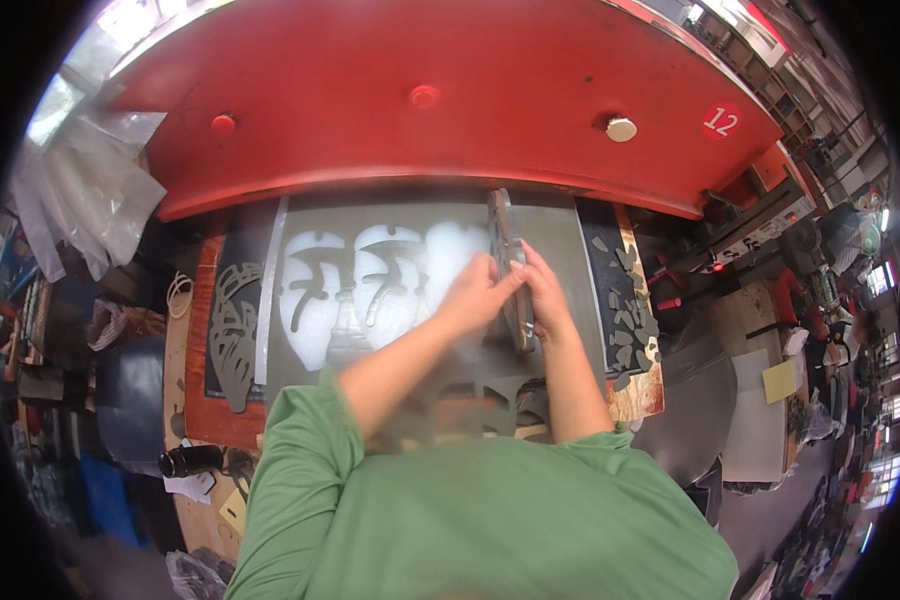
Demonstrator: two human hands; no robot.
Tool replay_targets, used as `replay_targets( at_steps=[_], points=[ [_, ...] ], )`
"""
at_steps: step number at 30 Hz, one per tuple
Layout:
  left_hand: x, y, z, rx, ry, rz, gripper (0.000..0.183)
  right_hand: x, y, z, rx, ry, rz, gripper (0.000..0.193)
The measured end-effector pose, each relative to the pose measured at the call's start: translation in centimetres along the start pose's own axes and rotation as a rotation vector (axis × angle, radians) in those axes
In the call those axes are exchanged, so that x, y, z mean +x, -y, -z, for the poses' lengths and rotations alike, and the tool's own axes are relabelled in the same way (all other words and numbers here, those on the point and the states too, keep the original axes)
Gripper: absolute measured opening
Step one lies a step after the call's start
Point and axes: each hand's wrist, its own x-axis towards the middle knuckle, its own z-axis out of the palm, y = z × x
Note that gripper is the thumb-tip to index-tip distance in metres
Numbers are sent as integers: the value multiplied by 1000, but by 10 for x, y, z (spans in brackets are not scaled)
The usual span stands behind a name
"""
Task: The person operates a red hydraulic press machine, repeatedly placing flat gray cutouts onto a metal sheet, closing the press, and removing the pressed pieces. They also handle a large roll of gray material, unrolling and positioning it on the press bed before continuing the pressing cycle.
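**Dark frame (pixel 519 315) on edge, two-handed grip**

Left hand (pixel 478 293) and right hand (pixel 544 288) are clamping it, fingers closed in, some tips hidden; it's standing edge-on over the grey sheet (pixel 562 235), right of centre. Best keeping fingertips off its rims, grip even. Far left, clear plastic bags (pixel 95 185) are draping; contents unclear.

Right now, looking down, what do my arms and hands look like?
The left sleeve and right sleeve are creased, plain green, ending near the elbows. The left forearm and right forearm are uncovered, no watch visible; left fingers and right fingers are ungloved.
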Motion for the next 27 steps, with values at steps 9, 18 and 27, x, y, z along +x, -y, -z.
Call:
replay_targets(
  at_steps=[9,18,27],
  points=[
    [1,47,-8,-378,88,24,29,-2,3,-10,8,98,-46,67],
    [11,64,126,432,-481,-112,18,-4,3,-5,-85,-37,-17,68],
    [-100,139,298,558,-599,232,24,4,8,-10,-44,-32,37,71]
  ],
)
